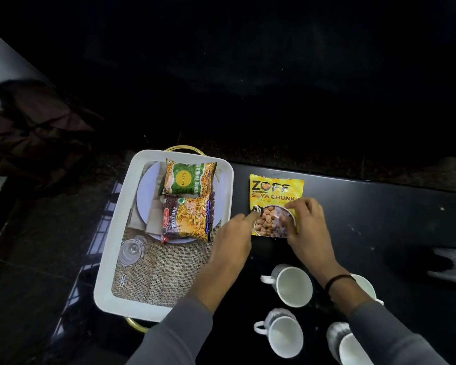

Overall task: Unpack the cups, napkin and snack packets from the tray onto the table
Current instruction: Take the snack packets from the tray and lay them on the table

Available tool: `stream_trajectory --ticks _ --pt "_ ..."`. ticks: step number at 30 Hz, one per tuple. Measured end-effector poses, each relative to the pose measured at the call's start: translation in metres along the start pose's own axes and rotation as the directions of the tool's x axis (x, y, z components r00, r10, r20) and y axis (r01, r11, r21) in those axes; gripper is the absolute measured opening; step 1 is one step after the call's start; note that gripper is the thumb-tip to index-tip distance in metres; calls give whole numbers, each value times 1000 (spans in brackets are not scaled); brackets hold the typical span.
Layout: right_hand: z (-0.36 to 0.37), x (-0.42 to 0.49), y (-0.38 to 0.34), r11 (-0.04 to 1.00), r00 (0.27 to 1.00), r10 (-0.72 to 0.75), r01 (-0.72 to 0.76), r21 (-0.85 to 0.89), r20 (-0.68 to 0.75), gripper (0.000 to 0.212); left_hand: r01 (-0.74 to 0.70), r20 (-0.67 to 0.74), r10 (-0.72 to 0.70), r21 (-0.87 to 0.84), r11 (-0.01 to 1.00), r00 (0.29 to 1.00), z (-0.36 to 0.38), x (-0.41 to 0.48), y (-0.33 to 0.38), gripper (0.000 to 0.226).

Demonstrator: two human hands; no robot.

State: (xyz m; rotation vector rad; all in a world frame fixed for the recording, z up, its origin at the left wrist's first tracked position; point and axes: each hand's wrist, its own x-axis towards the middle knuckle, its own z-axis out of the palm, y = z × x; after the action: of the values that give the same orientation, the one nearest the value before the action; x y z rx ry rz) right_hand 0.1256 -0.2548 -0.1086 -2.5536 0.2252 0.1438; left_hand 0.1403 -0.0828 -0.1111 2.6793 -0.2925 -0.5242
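Observation:
A yellow soya chunks packet (274,191) lies flat on the black table (379,219), to the right of the white tray (103,272). My left hand (232,241) pinches the packet's lower left corner; my right hand (306,227) grips its lower right edge. In the tray, a green snack packet (187,179) and a red mixture packet (187,217) rest on a pale plate (148,185), with a folded beige napkin (140,214) partly under it. Several white cups stand on the table near me, among them one (291,285) and another (282,335).
A clear glass (131,250) lies on its side on the burlap mat (163,272) inside the tray. The tray has gold handles at both ends. A dark cloth (37,122) lies far left. A grey object (453,264) sits at the right edge.

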Motion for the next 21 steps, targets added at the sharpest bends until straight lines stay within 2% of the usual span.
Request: stream_trajectory --ticks 5,7,11,14,18,21 --pt "0 -9 10 987 999 14 -19 -160 -31 17 53 1 -53 5 999 999 5 -11 15 47" --pt "-1 -5 4 985 999 1 -8 -174 -38 15 60 -17 -60 10 998 998 0 -9 17 42" --pt "5 0 -22 993 997 -72 73 -90 14 14 106 -26 -109 -85 991 994 -12 -17 16 28" --pt "11 4 -49 990 990 -139 138 16 19 13 166 -43 -185 -279 946 982 -26 -26 3 22" --pt "24 14 -88 957 955 -282 274 94 90 11 295 -54 -386 -550 781 921 -43 -46 -26 16" --pt "39 22 -114 918 890 -398 385 100 223 21 453 84 -572 -707 543 816 -47 -62 -53 29"
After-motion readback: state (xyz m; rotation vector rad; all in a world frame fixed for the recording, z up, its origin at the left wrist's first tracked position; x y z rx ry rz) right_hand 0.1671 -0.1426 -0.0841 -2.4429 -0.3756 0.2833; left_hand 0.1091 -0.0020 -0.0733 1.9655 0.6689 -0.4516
